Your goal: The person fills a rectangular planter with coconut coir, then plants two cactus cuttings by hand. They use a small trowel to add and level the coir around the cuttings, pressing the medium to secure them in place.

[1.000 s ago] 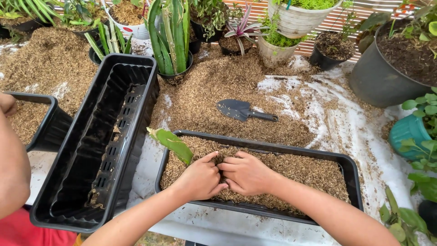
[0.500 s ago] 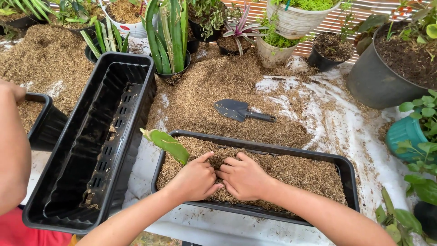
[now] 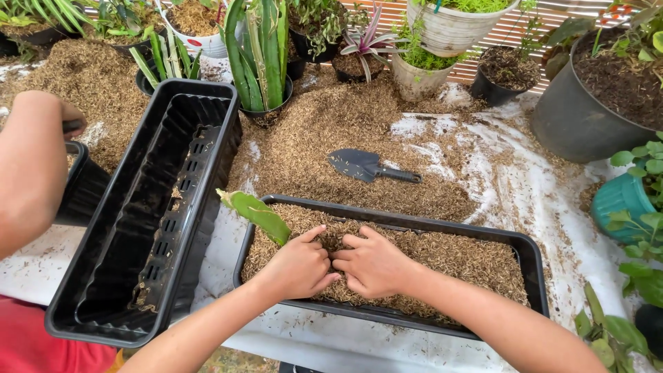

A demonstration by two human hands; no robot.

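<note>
Two planter boxes, one trowel; left hand and right hand, fingers curled, dig into the husk-filled planter near its left end.

Black rectangular planter lies filled with brown husk mix.

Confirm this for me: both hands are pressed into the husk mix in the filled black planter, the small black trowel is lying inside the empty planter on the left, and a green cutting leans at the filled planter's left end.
One detail is off. The head view shows the small black trowel lying on the loose husk pile beyond the filled black planter, not inside the empty planter. The rest holds: the left hand and right hand are pressed into the husk mix, and the green cutting leans at its left end.
</note>
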